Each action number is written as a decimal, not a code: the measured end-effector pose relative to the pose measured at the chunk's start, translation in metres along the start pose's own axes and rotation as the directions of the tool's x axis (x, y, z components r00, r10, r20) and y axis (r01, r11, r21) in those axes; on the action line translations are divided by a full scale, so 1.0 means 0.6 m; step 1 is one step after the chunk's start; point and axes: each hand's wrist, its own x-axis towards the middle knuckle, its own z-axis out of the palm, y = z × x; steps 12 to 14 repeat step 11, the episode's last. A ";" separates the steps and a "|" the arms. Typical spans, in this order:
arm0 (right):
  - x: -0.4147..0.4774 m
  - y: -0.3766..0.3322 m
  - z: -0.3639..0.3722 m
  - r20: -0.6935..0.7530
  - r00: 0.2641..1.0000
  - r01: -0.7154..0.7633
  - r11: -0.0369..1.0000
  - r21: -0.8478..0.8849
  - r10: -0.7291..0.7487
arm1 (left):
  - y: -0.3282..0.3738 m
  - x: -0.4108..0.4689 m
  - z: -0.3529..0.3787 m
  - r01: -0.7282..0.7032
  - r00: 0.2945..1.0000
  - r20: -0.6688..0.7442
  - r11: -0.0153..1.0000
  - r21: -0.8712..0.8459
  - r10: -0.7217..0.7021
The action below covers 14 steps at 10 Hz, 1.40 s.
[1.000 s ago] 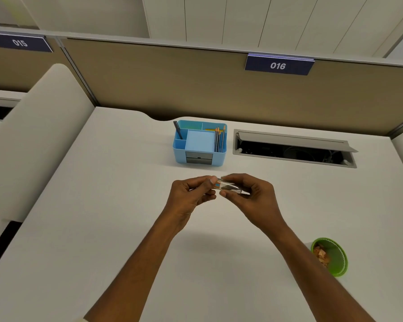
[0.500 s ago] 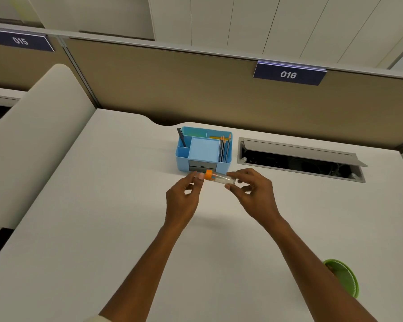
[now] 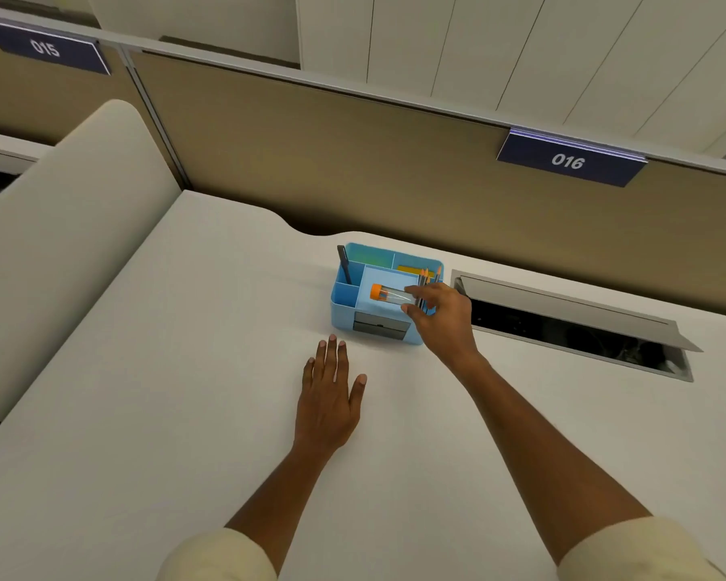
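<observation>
The right hand pinches a clear tube with its fingertips and thumb. The tube lies on its side over the middle part of the blue box, with its orange cap pointing left, and I cannot tell if it touches the box. The left hand lies flat and wide on the white bench just in front of the box, holding nothing, and some pencils and a dark pen stand in the box.
</observation>
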 end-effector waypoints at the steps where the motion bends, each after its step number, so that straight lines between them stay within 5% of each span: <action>1: 0.018 0.006 0.018 0.022 1.000 -0.021 0.999 -0.028 0.021 | -0.010 0.012 0.015 0.004 0.999 0.049 0.999 0.032 -0.005; 7: 0.023 0.023 0.036 0.096 0.993 -0.058 0.986 -0.155 0.074 | -0.034 0.016 0.043 -0.001 0.995 0.095 0.995 0.101 -0.009; 11: -0.021 -0.062 -0.120 -0.109 0.992 0.076 0.990 0.117 -0.063 | -0.019 0.034 -0.026 -0.044 0.996 -0.081 0.998 -0.048 0.040; 14: -0.021 -0.062 -0.120 -0.109 0.992 0.076 0.990 0.117 -0.063 | -0.019 0.034 -0.026 -0.044 0.996 -0.081 0.998 -0.048 0.040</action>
